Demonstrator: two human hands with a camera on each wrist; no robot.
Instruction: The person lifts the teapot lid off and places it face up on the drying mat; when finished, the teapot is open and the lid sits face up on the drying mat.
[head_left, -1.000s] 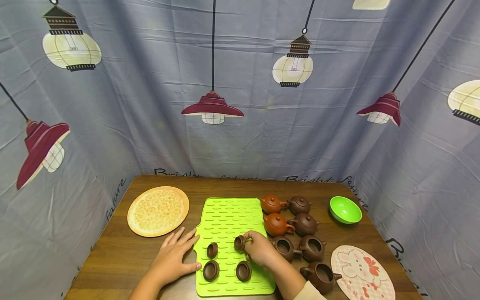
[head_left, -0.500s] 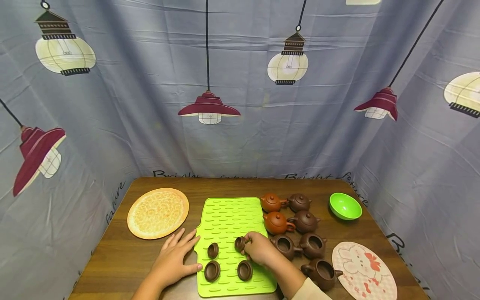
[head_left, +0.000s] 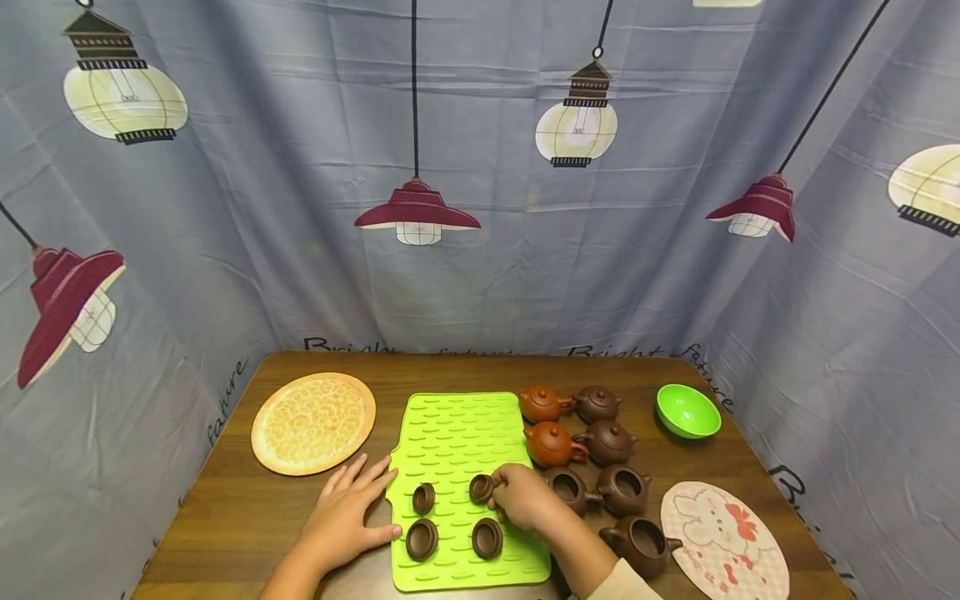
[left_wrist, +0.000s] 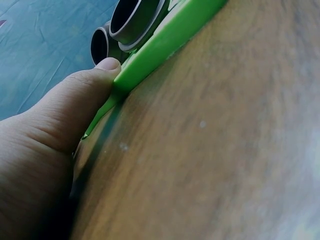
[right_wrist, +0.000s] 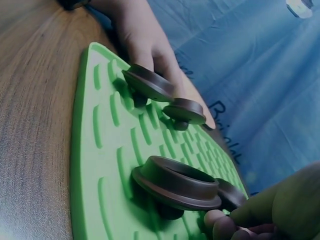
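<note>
Head, right hand [head_left: 522, 500]: fingers [head_left: 504, 474] narrow, pinching the held lid [head_left: 481, 489] by its right side.
Head, held lid: just left of the fingertips, at the nearer half of the mat [head_left: 461, 425].
Head, other lids [head_left: 422, 540]: three, hollow side up; two toward the mat's near-left corner.
Head, left hand [head_left: 341, 521]: fingers spread, thumb and index tips at the mat's left edge.
Left wrist, thumb [left_wrist: 95, 82]: tip on the mat's rim, lids just beyond.
Right wrist, held lid: at the fingertips, partly behind a nearer lid [right_wrist: 175, 185].
</note>
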